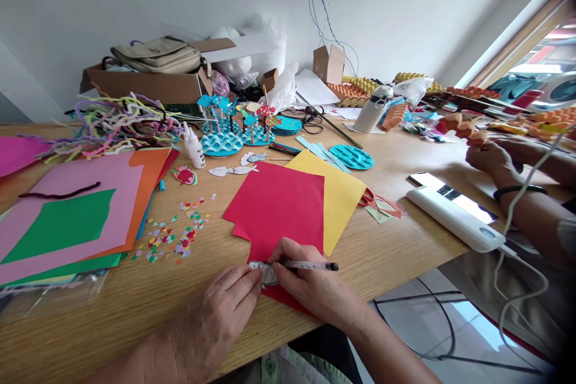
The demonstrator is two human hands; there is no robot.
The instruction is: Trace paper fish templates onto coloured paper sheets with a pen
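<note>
My right hand [310, 285] grips a pen [312, 265], its dark end pointing right. Under that hand lies a small white paper fish cutout [269, 276], placed on a red sheet of paper [283, 204]. The fingertips of my left hand [222, 306] are pressed together on the left end of the fish; the pen tip is hidden by my right fingers. A yellow sheet [337, 195] lies partly beneath the red one. More white paper fish [231, 170] and a decorated red fish [185, 176] lie beyond.
Paper confetti [180, 237] is scattered left of the red sheet, near stacked coloured paper [121, 174] and a glue bottle [194, 147]. Red scissors [366, 197] lie right. A white power bank-like device [454, 219] with a cable sits near another person's hands [492, 159].
</note>
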